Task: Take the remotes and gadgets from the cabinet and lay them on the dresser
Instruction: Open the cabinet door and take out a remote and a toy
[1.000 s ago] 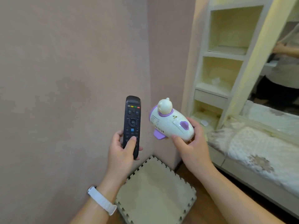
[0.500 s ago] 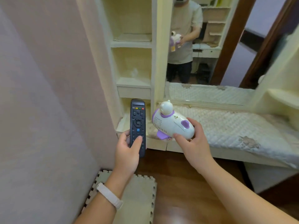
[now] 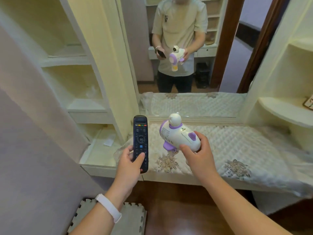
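Nearest, a white wristband (image 3: 108, 210) circles the left wrist, above a grey foam puzzle mat (image 3: 133, 219) lying on the dark wooden floor (image 3: 177, 200). Both bare forearms reach forward from there. The left hand (image 3: 129, 165) grips a black remote (image 3: 140, 141) by its lower end, thumb laid across the buttons and fingers wrapped behind; the remote points up and away, held over the left end of the dresser (image 3: 169, 179). Just beside it, apart from it, the right hand (image 3: 199, 156) clasps the rear of a white and purple toy gadget (image 3: 177, 138), thumb on one side and fingers curled over the top. The toy has a small bear-like head and a speaker grille (its purple underside sits very low over the surface, and I cannot tell if it touches). Under both lies a pale quilted cover (image 3: 245, 146) with floral patches, spread along the dresser top. Behind that rises a mirror (image 3: 227, 39), which reflects the person in a beige shirt holding the same two items. To the left stand cream open shelves (image 3: 76, 82), with a small slip of paper (image 3: 108, 142) in the lowest compartment. A curved shelf (image 3: 279, 111) juts out at the right.
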Available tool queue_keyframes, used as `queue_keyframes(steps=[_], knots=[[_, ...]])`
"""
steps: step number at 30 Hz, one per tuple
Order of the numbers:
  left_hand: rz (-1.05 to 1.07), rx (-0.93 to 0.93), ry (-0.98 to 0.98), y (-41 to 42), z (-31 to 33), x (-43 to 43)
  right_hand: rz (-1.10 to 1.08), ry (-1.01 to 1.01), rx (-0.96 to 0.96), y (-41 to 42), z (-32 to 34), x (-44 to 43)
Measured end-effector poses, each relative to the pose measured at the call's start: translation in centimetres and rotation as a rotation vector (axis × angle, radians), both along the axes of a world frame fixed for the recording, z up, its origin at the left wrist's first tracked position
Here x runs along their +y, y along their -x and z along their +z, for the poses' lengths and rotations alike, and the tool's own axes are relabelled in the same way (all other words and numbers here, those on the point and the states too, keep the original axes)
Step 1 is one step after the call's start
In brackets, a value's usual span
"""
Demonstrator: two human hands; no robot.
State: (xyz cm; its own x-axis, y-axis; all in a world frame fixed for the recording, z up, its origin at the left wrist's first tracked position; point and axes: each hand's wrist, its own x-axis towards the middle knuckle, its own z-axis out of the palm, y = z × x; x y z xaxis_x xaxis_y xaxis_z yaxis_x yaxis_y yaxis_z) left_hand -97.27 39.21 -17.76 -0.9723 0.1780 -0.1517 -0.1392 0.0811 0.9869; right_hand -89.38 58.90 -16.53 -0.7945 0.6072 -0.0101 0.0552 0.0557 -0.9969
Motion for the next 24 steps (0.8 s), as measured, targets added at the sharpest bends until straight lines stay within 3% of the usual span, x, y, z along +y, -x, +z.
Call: queue_keyframes(steps=[9,24], knots=[[0.04,-0.099,0.071,3.6,-1.8,8.6,0.045,0.135,-0.052,4.6,-2.2,9.4],[0.005,-0.354,0.121,17.4,-10.6,9.4,0.003,0.317,-0.252,17.3,-9.9,10.5]])
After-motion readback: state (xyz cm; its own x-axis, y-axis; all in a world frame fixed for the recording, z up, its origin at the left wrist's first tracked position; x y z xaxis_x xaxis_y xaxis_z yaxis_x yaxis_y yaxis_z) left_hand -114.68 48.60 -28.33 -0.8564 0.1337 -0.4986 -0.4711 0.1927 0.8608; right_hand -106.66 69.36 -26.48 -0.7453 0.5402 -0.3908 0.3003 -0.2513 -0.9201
